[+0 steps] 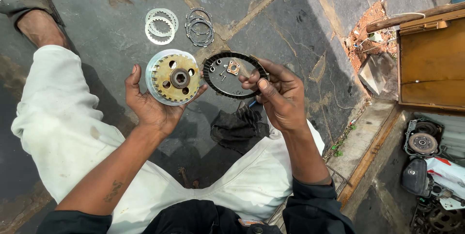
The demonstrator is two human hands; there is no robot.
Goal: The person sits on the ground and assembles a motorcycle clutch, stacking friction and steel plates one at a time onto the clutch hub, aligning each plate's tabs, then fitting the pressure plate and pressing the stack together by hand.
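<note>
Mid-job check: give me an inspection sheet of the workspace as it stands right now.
Surface: grey stone-slab floor, dusty, with cracked joints.
Job's things: round metal hub with a toothed rim in the left hand; dark ring plate pinched at its edge by the right hand.
Clutter: pale metal rings and dark toothed rings stacked on the floor; small screws and a square piece seen through the ring; black rag.
Grippers: both hands closed on their parts.
Cables: thin wires at the far right edge, not clear.
Surroundings: wooden box, rubble patch, engine parts.
</note>
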